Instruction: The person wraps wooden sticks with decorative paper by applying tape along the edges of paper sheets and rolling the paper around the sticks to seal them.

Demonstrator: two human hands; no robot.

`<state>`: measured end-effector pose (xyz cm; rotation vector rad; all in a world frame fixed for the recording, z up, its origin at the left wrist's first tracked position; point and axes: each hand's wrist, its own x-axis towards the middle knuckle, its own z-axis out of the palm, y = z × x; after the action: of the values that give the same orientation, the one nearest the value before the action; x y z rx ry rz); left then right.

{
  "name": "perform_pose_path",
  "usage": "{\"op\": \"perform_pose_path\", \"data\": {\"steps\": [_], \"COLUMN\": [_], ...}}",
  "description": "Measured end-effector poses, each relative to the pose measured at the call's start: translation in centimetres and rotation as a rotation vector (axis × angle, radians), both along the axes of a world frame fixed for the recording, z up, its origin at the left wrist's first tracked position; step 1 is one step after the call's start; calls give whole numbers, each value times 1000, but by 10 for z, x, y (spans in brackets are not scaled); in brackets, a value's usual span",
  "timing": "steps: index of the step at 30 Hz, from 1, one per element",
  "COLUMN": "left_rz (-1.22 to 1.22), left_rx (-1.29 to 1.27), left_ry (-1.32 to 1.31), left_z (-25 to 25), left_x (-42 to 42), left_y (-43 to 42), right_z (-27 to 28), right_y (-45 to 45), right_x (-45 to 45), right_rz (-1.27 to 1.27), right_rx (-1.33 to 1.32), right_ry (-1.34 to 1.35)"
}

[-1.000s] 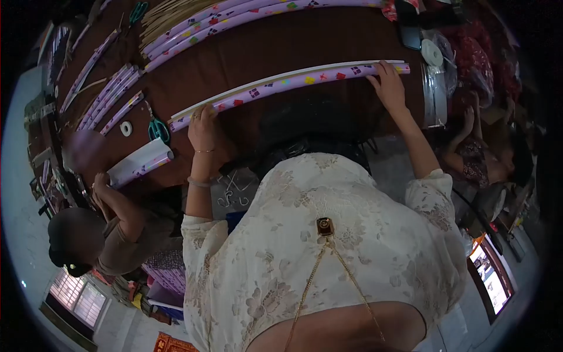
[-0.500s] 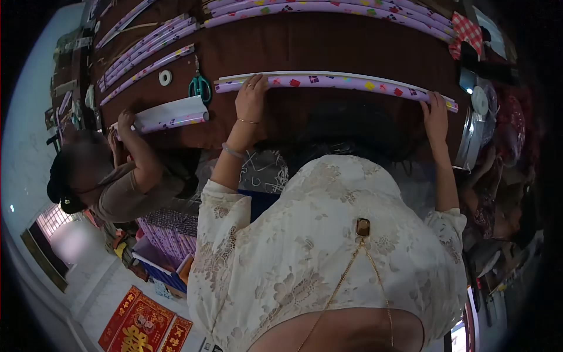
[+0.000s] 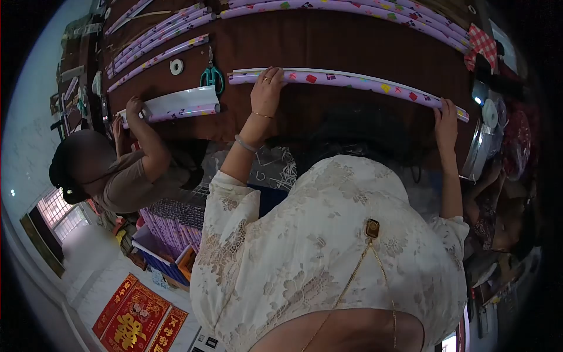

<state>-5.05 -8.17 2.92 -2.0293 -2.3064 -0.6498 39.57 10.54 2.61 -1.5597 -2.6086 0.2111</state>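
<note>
A long roll of lilac wrapping paper [image 3: 352, 81] with colourful gift prints lies across the dark brown table, a narrow white edge of the sheet showing along its far side. My left hand [image 3: 267, 94] rests over the roll near its left end, fingers bent across it, with a ring and bracelets on. Near the right end, my right hand [image 3: 447, 120] grips the roll with its fingertips on top and the thumb at the near side. Left of my left hand lie teal-handled scissors [image 3: 212, 79] and a roll of white tape [image 3: 176, 67].
Finished-looking lilac rolls [image 3: 352, 8] lie along the far side, with more rolls [image 3: 158, 61] at the left. A co-worker's hand [image 3: 135, 107] holds a partly rolled sheet [image 3: 182, 104]. A red checked cloth [image 3: 481, 48] and clear tape rolls [image 3: 489, 113] are at the right.
The whole view has shifted, so the table's things appear farther right and slightly higher. Both my hands stay on the wrapping paper roll in about the same places.
</note>
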Motion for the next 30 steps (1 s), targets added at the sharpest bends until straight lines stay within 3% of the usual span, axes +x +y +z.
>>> {"op": "perform_pose_path", "data": {"steps": [8, 20, 28, 30], "left_rz": [79, 4, -34, -34], "left_rx": [-28, -114, -122, -59], "left_ry": [99, 252, 239, 135], "left_z": [10, 11, 13, 18], "left_x": [5, 4, 4, 9], "left_y": [3, 4, 7, 10], "right_z": [0, -4, -1, 0], "right_y": [-6, -18, -17, -17], "right_x": [-3, -7, -8, -7], "right_rz": [-20, -170, -156, -150], "right_rx": [37, 192, 207, 268], "right_ry": [11, -95, -51, -23]}}
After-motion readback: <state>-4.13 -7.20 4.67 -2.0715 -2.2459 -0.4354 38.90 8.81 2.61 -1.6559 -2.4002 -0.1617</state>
